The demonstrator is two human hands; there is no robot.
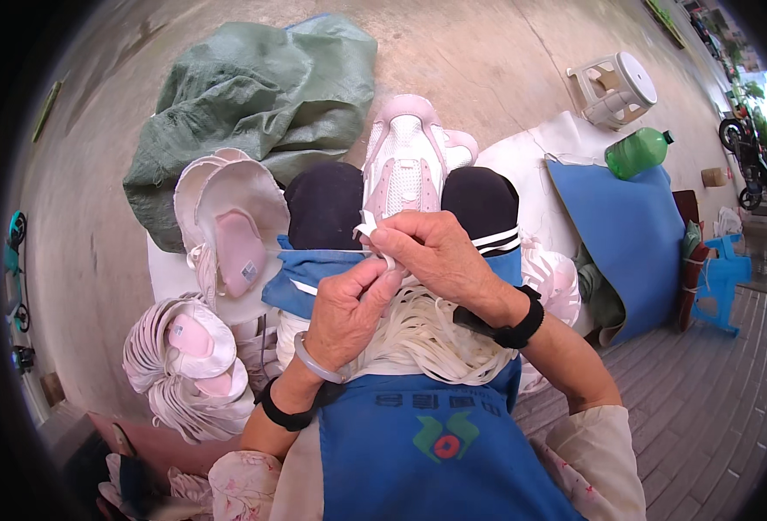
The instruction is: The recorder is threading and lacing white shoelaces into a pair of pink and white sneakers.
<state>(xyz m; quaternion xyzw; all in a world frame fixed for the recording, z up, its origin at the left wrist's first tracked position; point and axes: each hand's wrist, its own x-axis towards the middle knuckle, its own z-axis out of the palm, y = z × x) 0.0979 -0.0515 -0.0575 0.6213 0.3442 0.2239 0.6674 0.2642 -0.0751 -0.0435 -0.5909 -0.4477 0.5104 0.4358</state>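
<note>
Above my lap, both hands pinch a white flat shoelace [367,227]. My right hand [443,262] is closed on it, its folded end sticking up past the fingertips. Just below and to the left, my left hand [346,311] has thumb and fingers pressed together on the same lace. Between my dark-clad knees stands a white and pink shoe upper [406,165], a little beyond my fingers. A heap of cream-white laces [431,334] lies in my lap, on my blue apron [453,469]. The lace between my fingers is partly hidden.
Stacked shoe uppers [184,343] and curved pale pieces [253,204] lie at the left. A green sack [262,91] is crumpled at the far left. To the right are a blue sheet [622,234], a green bottle [640,154], a white stool [618,87] and a blue stool [720,282].
</note>
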